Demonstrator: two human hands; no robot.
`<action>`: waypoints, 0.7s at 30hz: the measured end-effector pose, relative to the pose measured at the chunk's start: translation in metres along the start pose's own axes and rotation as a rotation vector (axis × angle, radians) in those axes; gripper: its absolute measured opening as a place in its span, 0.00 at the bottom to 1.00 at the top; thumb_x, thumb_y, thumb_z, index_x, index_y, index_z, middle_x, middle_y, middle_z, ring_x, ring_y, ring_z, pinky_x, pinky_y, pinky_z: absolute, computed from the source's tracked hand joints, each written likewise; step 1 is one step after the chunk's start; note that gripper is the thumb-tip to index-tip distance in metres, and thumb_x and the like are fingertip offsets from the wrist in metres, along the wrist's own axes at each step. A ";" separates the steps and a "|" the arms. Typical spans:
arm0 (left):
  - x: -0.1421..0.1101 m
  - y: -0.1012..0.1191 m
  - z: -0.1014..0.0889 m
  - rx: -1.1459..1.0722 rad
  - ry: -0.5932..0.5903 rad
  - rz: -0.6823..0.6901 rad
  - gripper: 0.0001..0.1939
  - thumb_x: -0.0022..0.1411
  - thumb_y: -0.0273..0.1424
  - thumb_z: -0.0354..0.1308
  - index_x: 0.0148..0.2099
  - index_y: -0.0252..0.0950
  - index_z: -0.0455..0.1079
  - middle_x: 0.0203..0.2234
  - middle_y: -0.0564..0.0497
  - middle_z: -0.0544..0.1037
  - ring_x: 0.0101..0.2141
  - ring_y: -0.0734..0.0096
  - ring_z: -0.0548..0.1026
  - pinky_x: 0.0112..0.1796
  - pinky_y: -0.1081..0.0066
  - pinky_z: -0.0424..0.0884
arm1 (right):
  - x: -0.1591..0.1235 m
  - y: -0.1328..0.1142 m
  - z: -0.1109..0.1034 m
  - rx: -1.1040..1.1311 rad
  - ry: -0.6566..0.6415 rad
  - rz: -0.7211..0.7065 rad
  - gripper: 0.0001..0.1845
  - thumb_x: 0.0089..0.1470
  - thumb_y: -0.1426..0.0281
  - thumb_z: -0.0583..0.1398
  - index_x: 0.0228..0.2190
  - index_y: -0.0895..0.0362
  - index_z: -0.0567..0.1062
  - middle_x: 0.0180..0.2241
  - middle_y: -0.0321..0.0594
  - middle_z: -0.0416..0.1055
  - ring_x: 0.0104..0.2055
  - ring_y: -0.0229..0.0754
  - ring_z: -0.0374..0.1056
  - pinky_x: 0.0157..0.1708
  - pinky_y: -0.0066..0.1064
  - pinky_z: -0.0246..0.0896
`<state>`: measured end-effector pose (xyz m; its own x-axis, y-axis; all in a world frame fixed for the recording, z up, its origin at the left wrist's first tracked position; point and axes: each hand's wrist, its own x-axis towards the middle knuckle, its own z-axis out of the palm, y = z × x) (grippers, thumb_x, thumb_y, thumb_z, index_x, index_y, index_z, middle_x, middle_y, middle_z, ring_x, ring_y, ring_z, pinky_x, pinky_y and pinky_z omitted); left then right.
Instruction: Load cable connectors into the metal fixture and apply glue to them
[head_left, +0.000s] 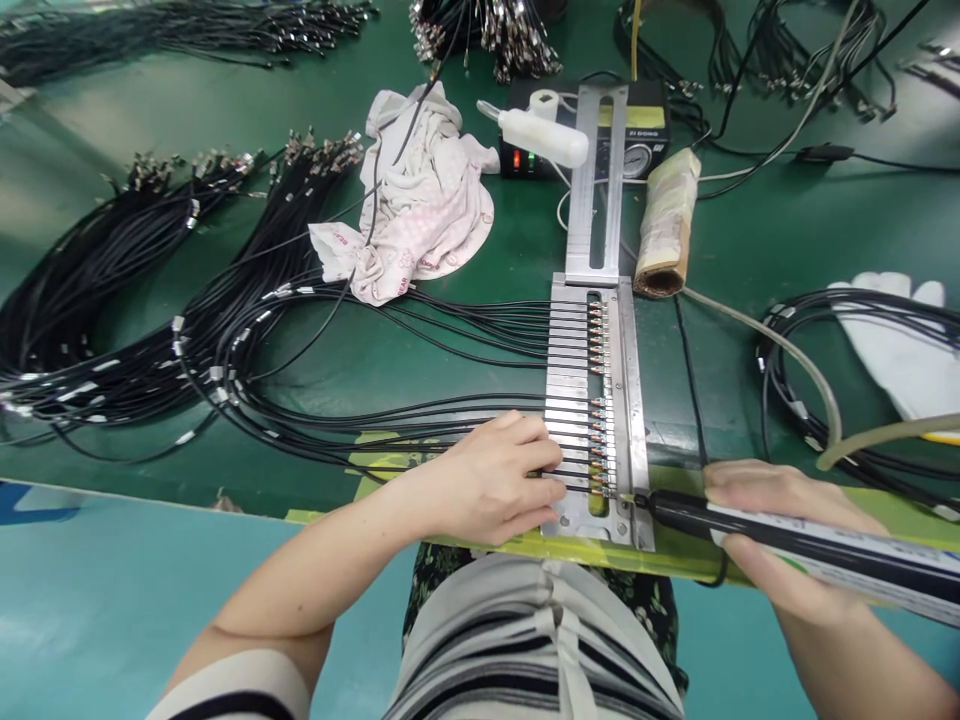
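A metal fixture [564, 380] lies along the table in front of me, with a slotted middle. Several thin black cables [465, 400] run into it from the left, their stripped, metallic ends lined up in the slot. At the fixture's near left edge, my left hand [502, 478] has its fingers closed on a black cable. My right hand [787, 520] grips a thick black pen-shaped tool [817, 548] with a white label. The tool's thin tip points left, close to the lowest cable ends; whether it touches them I cannot tell.
Bundled black cables [292, 200] cover the left, beside a crumpled cloth [427, 190]. Behind the fixture sit a black box with a gauge [637, 150] and a white squeeze bottle [544, 136]. A wrapped roll [666, 225], coiled cables [780, 370] and a white glove [900, 350] lie right.
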<state>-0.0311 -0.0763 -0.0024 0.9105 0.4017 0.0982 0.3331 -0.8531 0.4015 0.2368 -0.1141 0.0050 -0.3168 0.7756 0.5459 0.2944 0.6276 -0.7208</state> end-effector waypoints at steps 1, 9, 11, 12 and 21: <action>0.000 0.000 0.000 0.000 -0.005 -0.001 0.12 0.64 0.36 0.50 0.37 0.36 0.71 0.35 0.46 0.70 0.37 0.63 0.62 0.37 0.64 0.58 | 0.000 0.000 0.000 -0.012 0.002 0.001 0.16 0.41 0.79 0.57 0.34 0.54 0.74 0.16 0.33 0.69 0.19 0.45 0.70 0.16 0.32 0.64; 0.001 -0.001 0.001 -0.009 -0.002 -0.009 0.13 0.64 0.36 0.50 0.35 0.35 0.72 0.35 0.45 0.71 0.37 0.63 0.61 0.36 0.64 0.58 | -0.006 0.000 0.003 -0.063 0.003 0.039 0.14 0.43 0.78 0.59 0.34 0.52 0.73 0.18 0.33 0.70 0.21 0.43 0.71 0.16 0.31 0.65; 0.001 -0.001 0.001 -0.017 0.000 -0.010 0.13 0.64 0.36 0.50 0.35 0.35 0.72 0.35 0.45 0.71 0.37 0.63 0.61 0.37 0.64 0.58 | -0.006 0.000 0.003 -0.077 -0.001 0.033 0.14 0.43 0.78 0.59 0.34 0.52 0.73 0.18 0.33 0.70 0.21 0.43 0.70 0.15 0.31 0.64; 0.000 -0.001 0.001 -0.019 0.000 -0.011 0.13 0.64 0.36 0.50 0.36 0.35 0.72 0.35 0.46 0.71 0.37 0.63 0.61 0.37 0.64 0.58 | -0.005 0.000 0.003 -0.082 -0.001 0.032 0.14 0.43 0.78 0.59 0.34 0.52 0.73 0.18 0.33 0.70 0.20 0.43 0.70 0.15 0.31 0.64; 0.000 -0.001 0.001 -0.019 -0.007 -0.013 0.12 0.64 0.36 0.50 0.36 0.35 0.71 0.36 0.46 0.71 0.38 0.62 0.62 0.37 0.63 0.58 | -0.003 -0.001 0.003 -0.052 -0.029 0.039 0.14 0.44 0.78 0.58 0.34 0.53 0.72 0.17 0.34 0.69 0.21 0.42 0.70 0.17 0.31 0.63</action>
<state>-0.0309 -0.0755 -0.0037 0.9076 0.4107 0.0866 0.3406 -0.8412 0.4199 0.2344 -0.1176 0.0024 -0.3300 0.7975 0.5052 0.3530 0.6005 -0.7175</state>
